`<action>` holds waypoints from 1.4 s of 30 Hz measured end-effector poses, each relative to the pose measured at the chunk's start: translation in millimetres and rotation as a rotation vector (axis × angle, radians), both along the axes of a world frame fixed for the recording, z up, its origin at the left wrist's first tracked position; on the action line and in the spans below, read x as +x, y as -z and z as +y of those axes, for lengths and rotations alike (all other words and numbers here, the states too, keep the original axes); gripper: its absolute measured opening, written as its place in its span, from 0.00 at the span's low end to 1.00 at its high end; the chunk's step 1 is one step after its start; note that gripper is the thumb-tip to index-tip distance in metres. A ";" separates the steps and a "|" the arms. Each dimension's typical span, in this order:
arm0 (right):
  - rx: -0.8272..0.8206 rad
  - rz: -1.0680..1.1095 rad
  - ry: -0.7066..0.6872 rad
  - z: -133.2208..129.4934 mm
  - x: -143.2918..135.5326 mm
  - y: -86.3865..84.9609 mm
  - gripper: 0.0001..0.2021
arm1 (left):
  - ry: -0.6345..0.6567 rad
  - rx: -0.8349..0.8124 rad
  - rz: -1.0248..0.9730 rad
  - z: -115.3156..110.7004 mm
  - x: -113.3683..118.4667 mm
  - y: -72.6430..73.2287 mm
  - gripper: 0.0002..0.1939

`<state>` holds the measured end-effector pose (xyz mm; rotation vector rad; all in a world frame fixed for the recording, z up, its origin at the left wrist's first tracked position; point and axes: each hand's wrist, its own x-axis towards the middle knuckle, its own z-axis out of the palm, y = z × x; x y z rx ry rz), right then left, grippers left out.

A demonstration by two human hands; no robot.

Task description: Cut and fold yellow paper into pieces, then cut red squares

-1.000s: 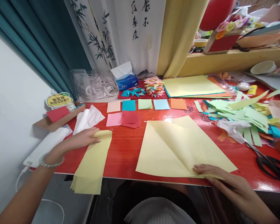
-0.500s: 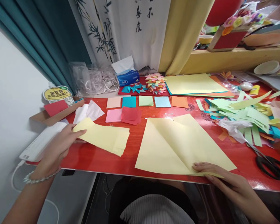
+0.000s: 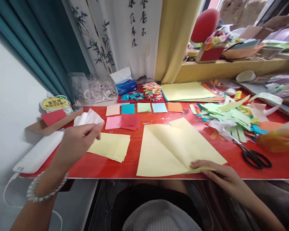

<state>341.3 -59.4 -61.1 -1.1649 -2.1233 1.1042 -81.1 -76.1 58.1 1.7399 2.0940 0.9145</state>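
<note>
A large sheet of pale yellow paper (image 3: 163,147) with a raised crease lies near the table's front edge. My right hand (image 3: 216,170) pinches its folded-up front corner between thumb and fingers. My left hand (image 3: 79,141) hovers over the left end of a small stack of pale yellow paper pieces (image 3: 113,146), which lies on the table apart from it. The left fingers are curled together, and I see nothing in them. Behind the stack sit a pink square (image 3: 113,122), red squares (image 3: 130,121) and a crumpled white tissue (image 3: 88,117).
Along the back runs a row of coloured squares, with a light blue one (image 3: 159,107). Larger sheets (image 3: 188,90) and a tissue pack (image 3: 126,86) stand behind. Paper scraps (image 3: 233,115) and black-handled scissors (image 3: 255,158) are at the right, a white power strip (image 3: 39,152) at the left.
My left hand has let go of the yellow paper stack and lifted to the right above it, its fingers curling in. My right hand still holds the large sheet's corner. The view has shifted rightward.
</note>
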 end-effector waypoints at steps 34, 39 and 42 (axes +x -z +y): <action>0.014 0.111 0.051 4.9 -0.3 -7.7 0.12 | 0.589 -0.096 -1.353 91.0 58.5 58.7 0.34; 0.138 0.124 -0.123 0.7 -10.8 -10.2 0.08 | 0.499 -0.101 -1.256 95.9 55.0 61.5 0.17; 0.146 0.092 -0.177 -0.3 -13.2 -13.4 0.08 | 0.554 -0.050 -1.241 97.8 50.4 60.7 0.13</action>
